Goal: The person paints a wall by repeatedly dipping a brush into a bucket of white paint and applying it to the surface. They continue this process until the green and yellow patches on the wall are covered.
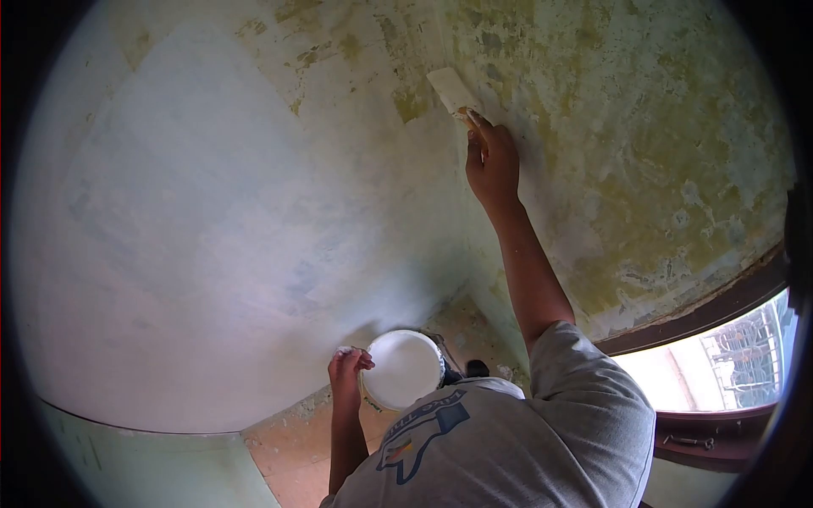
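High up near the corner of two walls, my right hand (493,161) is closed round the handle of a wide, pale-bladed scraper (455,91). Its blade lies at the wall surface, tilted up and to the left. Lower down, my left hand (350,361) is at the left rim of a round white bucket (405,370), its fingers bent at the edge. White material shows on those fingers. The bucket's inside looks white.
The left wall (186,212) is mostly whitish; the right wall (660,169) has patchy green-yellow paint. A window (720,356) with a dark frame and grille is at the lower right. Brownish floor (296,440) shows below, with a dark shoe (478,368) beside the bucket.
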Demonstrator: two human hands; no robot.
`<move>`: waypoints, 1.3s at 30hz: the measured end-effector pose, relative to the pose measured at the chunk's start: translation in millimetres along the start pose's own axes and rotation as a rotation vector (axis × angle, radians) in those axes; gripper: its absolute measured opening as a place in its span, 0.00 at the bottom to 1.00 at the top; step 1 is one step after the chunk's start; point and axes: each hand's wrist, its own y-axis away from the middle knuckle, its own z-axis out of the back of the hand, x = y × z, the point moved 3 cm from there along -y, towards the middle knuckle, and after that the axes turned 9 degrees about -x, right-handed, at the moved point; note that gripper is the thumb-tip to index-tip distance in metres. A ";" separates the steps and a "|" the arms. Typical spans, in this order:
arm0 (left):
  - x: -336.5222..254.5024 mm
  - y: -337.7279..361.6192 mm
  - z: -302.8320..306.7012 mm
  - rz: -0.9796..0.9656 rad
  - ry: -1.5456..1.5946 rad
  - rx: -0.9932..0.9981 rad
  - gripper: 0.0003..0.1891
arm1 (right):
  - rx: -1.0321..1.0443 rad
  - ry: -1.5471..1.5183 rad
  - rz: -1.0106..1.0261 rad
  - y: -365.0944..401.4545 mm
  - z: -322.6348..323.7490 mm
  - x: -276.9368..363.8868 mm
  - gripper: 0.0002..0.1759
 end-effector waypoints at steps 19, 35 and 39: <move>2.0 11.0 -26.1 -0.057 0.102 0.066 0.14 | 0.069 0.134 0.031 -11.4 -5.5 -0.5 0.15; 6.2 18.6 -36.2 -0.047 0.129 0.102 0.13 | 0.137 0.221 -0.009 -15.8 -3.3 10.2 0.14; 7.7 21.9 -42.3 -0.033 0.088 0.087 0.13 | 0.198 0.266 -0.052 -6.8 -1.8 6.2 0.14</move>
